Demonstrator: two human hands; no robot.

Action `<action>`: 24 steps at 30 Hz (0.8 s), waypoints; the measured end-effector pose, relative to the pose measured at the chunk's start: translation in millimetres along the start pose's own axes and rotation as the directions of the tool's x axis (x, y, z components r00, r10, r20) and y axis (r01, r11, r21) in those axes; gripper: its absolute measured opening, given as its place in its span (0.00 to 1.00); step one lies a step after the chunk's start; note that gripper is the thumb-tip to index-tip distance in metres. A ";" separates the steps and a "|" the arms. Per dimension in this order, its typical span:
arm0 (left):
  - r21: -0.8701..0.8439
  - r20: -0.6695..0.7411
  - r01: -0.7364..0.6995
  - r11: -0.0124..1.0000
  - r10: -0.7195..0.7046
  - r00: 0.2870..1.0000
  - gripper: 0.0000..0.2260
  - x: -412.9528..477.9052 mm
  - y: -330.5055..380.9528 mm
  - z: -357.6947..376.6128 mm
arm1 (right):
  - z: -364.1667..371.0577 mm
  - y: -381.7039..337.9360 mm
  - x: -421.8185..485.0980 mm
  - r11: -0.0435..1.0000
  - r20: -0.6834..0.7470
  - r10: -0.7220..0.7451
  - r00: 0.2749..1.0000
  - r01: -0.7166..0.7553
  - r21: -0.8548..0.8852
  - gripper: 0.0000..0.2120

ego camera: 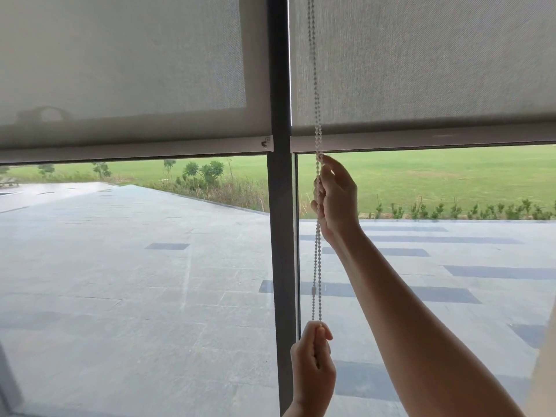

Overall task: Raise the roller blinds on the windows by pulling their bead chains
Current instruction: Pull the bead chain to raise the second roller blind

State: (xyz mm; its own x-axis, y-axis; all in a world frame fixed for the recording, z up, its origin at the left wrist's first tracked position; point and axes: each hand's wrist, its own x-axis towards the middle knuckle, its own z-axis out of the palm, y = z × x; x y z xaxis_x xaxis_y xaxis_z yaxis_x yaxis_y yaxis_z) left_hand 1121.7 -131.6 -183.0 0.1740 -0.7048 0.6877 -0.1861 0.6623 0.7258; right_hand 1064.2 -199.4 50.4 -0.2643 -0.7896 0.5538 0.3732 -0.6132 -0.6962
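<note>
Two grey roller blinds hang over the windows, the left blind point(120, 70) and the right blind point(421, 64), both raised to about a third of the frame's height. A white bead chain point(317, 260) hangs along the right blind's left edge, next to the dark mullion. My right hand point(335, 200) is closed around the chain just under the blind's bottom bar point(421, 142). Lower down, my left hand point(313, 368) grips the same chain near the frame's bottom. The chain runs taut between the two hands.
A dark vertical mullion point(281, 236) separates the two panes. The left blind's bottom bar point(135, 152) ends at a small clip by the mullion. Through the glass lie a grey paved terrace, shrubs and a green lawn.
</note>
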 end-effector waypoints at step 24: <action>0.015 -0.049 -0.052 0.999 0.052 0.997 0.14 25.2 0.0 4.9 | -26.4 28.2 -5.0 0.951 -0.049 -0.119 0.992 0.100 -0.291 0.11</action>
State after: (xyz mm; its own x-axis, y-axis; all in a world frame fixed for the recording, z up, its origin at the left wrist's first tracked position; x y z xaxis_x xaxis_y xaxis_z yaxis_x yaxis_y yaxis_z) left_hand 1121.4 -150.6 -165.7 0.2110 -0.6559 0.7248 -0.2097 0.6938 0.6889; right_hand 1052.5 -213.4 15.9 -0.3501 -0.7109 0.6100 0.0700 -0.6692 -0.7398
